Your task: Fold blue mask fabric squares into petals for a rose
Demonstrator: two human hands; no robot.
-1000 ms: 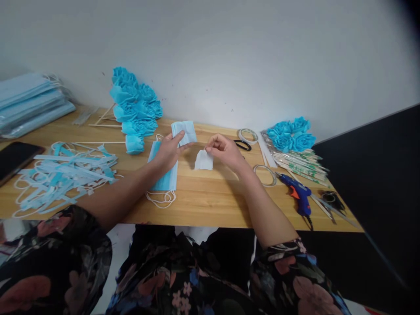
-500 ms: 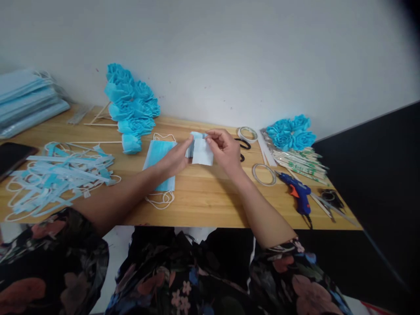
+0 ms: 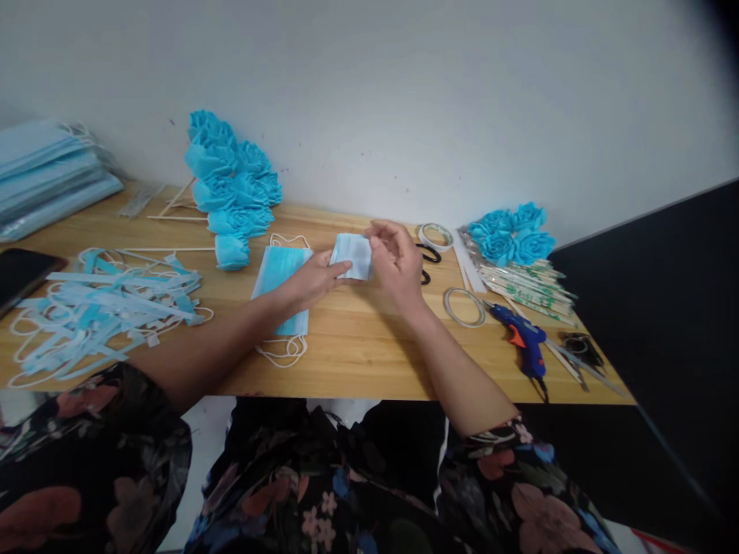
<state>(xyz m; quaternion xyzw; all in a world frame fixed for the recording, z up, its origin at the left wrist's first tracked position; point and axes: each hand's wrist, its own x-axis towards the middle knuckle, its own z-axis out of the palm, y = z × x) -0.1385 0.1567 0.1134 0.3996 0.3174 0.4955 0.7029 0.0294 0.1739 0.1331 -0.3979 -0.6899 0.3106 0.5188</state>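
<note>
Both my hands meet over the middle of the wooden table (image 3: 358,354). My left hand (image 3: 312,281) pinches the left edge of a small pale blue piece of mask fabric (image 3: 352,254). My right hand (image 3: 396,258) grips the same piece from the right, fingers curled over its top edge. The piece is held just above the tabletop. Under my left wrist lies a whole blue face mask (image 3: 281,285) with white ear loops.
Blue fabric flowers on sticks (image 3: 231,192) lie at the back left, more flowers (image 3: 511,235) at the right. Cut mask strips (image 3: 98,304), stacked masks (image 3: 49,173), a phone (image 3: 23,273), tape rolls (image 3: 465,305), black scissors (image 3: 426,254), a blue glue gun (image 3: 526,338) and packed sticks (image 3: 528,288) lie about.
A second ago each hand held its own piece, blue in the left, white in the right. The hands came together and now both grip one stacked piece.
</note>
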